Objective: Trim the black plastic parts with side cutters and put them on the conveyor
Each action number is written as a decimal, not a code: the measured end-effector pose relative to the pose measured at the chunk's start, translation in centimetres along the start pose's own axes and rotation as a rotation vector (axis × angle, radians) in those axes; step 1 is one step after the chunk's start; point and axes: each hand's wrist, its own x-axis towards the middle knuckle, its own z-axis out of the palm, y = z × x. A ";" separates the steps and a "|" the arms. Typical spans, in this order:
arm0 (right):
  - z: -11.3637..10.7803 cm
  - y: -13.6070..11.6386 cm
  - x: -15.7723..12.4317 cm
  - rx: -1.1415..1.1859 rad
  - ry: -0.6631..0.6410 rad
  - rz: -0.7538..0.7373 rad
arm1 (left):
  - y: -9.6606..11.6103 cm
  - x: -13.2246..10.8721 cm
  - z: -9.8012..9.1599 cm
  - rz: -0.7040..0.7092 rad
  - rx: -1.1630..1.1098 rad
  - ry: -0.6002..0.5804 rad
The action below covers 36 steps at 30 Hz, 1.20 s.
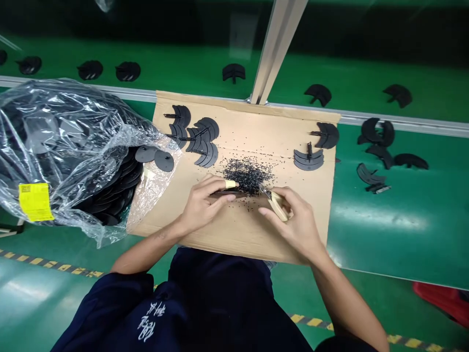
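My left hand [205,203] is closed on a thin black plastic part [223,194], held edge-on over the cardboard sheet [238,230]; its forefinger wears a tan finger cot. My right hand [293,217] is closed round a small cutter with a tan handle [277,205], whose tip points at the part's right end. Just beyond both hands lies a heap of black plastic trimmings [248,173]. Several black fan-shaped parts [196,134] lie at the cardboard's far left, and two more [315,146] at its far right.
A clear plastic bag [69,151] full of black discs, with a yellow label [35,201], lies at the left. More black parts [381,146] rest on the green bench at the right and on the green belt beyond the metal rail [403,123]. A slanted metal post [274,49] rises behind the cardboard.
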 end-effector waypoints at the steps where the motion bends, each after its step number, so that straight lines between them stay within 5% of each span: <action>1: 0.5 -0.1 0.0 0.079 0.006 0.050 | 0.0 0.0 0.2 -0.048 -0.073 0.008; 5: 1.9 -0.9 0.4 0.174 0.048 0.003 | 0.2 -0.3 0.5 -0.069 -0.229 -0.024; 12: 0.7 -2.5 0.4 -0.278 -0.010 -0.531 | 0.1 -0.5 -1.5 0.281 0.279 -0.243; 17: -0.9 -1.9 0.5 0.039 -0.035 -0.382 | 0.1 -0.9 -1.8 0.234 0.087 -0.233; 24: -1.1 0.5 1.2 -0.128 -0.122 -0.366 | 0.5 -1.4 -1.6 0.110 -0.125 -0.179; 36: -0.4 0.0 0.8 -0.286 -0.089 -0.405 | 0.4 -1.7 -1.4 0.113 -0.157 -0.128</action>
